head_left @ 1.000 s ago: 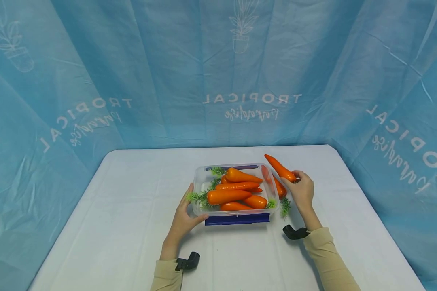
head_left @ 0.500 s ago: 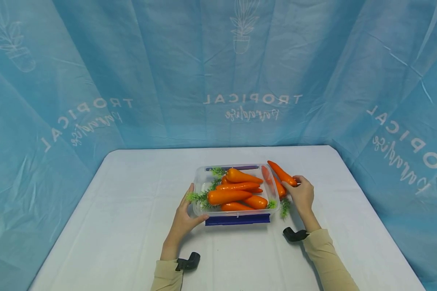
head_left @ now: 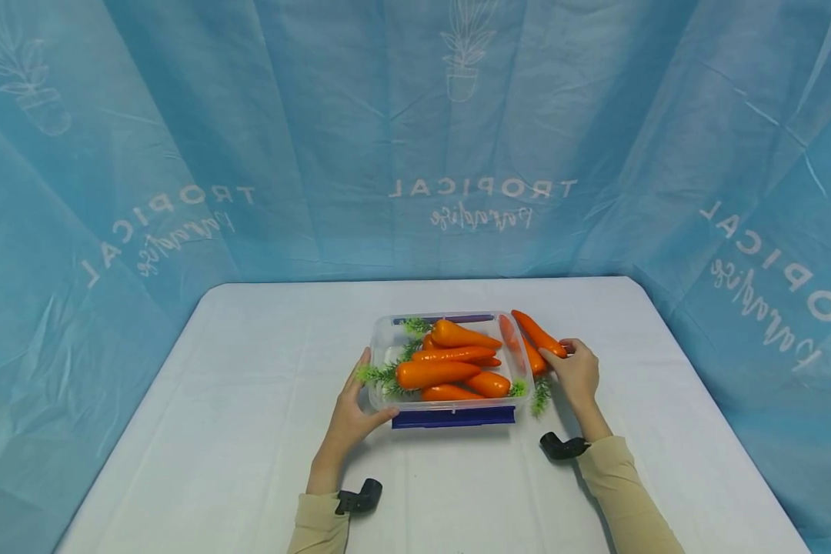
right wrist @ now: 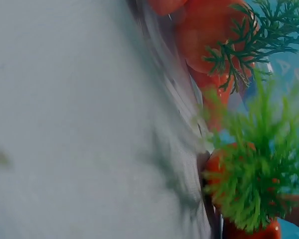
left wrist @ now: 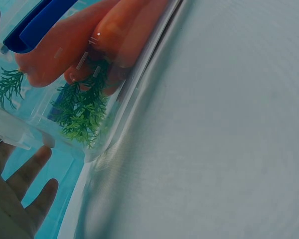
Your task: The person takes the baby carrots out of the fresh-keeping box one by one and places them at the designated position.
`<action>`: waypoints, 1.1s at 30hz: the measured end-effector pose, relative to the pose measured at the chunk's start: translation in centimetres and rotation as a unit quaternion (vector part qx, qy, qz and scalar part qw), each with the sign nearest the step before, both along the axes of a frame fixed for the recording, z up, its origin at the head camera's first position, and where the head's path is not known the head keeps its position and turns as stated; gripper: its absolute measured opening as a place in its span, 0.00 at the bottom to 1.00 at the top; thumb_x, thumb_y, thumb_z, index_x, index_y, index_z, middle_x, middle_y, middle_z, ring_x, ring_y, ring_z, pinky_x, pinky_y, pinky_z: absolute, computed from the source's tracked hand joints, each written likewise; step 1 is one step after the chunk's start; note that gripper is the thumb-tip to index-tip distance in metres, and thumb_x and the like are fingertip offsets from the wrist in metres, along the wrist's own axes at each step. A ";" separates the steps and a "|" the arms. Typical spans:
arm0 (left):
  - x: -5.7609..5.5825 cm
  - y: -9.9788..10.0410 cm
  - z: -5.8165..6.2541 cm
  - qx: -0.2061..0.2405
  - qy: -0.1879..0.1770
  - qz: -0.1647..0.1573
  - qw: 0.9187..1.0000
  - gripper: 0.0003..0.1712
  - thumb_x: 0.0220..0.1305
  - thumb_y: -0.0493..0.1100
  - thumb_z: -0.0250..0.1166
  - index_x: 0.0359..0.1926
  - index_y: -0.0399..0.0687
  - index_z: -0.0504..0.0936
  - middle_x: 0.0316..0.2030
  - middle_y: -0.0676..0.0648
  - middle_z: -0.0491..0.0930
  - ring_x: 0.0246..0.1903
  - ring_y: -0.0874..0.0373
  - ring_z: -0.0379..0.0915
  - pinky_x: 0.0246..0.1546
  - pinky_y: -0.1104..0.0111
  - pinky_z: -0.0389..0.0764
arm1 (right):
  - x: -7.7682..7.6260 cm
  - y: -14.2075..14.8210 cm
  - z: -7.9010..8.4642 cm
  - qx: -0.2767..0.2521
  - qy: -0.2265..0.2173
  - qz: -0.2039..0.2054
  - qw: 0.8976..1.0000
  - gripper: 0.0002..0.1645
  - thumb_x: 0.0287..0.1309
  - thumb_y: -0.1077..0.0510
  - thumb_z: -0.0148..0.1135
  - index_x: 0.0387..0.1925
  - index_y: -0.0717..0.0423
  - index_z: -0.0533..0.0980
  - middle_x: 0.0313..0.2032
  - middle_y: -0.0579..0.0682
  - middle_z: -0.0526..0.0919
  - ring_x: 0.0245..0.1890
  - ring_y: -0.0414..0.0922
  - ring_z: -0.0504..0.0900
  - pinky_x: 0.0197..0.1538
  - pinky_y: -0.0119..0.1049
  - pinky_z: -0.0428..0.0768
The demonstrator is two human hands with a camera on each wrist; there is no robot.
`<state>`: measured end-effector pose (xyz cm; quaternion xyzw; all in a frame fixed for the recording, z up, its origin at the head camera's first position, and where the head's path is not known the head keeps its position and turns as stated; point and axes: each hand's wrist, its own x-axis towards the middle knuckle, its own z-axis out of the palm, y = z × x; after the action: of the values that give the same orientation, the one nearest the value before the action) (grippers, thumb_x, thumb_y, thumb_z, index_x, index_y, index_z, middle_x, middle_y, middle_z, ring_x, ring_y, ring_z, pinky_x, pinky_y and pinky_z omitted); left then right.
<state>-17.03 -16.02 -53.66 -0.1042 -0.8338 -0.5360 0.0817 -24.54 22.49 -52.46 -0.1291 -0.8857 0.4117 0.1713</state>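
Note:
A clear plastic container [head_left: 457, 405] with blue latches [head_left: 453, 417] holds several orange carrots [head_left: 436, 375] with leafy green tops [head_left: 388, 377]. My left hand [head_left: 346, 419] touches its left side, thumb at the front corner; straight, spread fingers [left wrist: 32, 172] show beside the clear wall in the left wrist view. My right hand [head_left: 579, 377] pinches the thick end of a loose carrot [head_left: 535, 331], whose tip points back and left. Alongside it, right against the container's right wall, lies another carrot [head_left: 536, 362]. Bright leaves [right wrist: 254, 169] fill the lower right of the right wrist view, largely hiding what lies behind.
The container stands on a white-covered table [head_left: 263, 385], nearer its back edge. A blue printed curtain [head_left: 318, 154] hangs behind and on both sides. A black wrist camera [head_left: 561, 446] sits by each sleeve.
My right hand has lowered the carrot and drawn it slightly toward me, down beside the carrot at the container's right wall. The left hand and container have stayed in place.

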 end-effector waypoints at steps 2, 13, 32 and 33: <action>0.0 0.0 0.0 0.002 0.001 -0.001 1.000 0.62 0.45 0.49 0.77 0.75 0.62 0.47 0.75 0.53 0.47 0.75 0.48 0.43 0.71 0.41 0.46 | 0.0 0.0 0.0 0.008 -0.007 0.001 1.000 0.27 0.50 0.49 0.71 0.44 0.66 0.78 0.39 0.68 0.83 0.30 0.57 0.82 0.26 0.32 0.72; -0.2 0.0 0.0 -0.008 0.004 0.003 1.000 0.61 0.45 0.50 0.76 0.75 0.62 0.47 0.75 0.53 0.47 0.75 0.48 0.43 0.71 0.42 0.48 | -0.1 -0.1 0.7 0.054 -0.009 -0.003 0.998 0.31 0.51 0.46 0.69 0.46 0.68 0.78 0.44 0.68 0.80 0.37 0.60 0.79 0.38 0.50 0.78; -0.1 0.1 0.0 -0.004 0.009 0.001 1.000 0.61 0.44 0.49 0.77 0.75 0.62 0.48 0.75 0.52 0.47 0.75 0.47 0.43 0.71 0.41 0.48 | 0.7 -4.6 5.7 -0.036 0.090 0.106 0.990 0.23 0.56 0.55 0.66 0.50 0.65 0.76 0.47 0.64 0.81 0.46 0.59 0.76 0.51 0.54 0.79; -0.1 0.1 0.0 -0.003 0.009 0.000 1.000 0.62 0.44 0.49 0.77 0.75 0.61 0.48 0.75 0.51 0.47 0.75 0.46 0.43 0.70 0.41 0.48 | 0.7 -4.9 5.8 -0.034 0.089 0.113 0.989 0.22 0.56 0.56 0.66 0.50 0.65 0.76 0.47 0.64 0.81 0.46 0.59 0.77 0.51 0.54 0.79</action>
<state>-17.10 -15.94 -53.66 -0.1091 -0.8349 -0.5321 0.0892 -23.79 17.64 -46.63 0.0037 -0.8614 0.4679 0.1977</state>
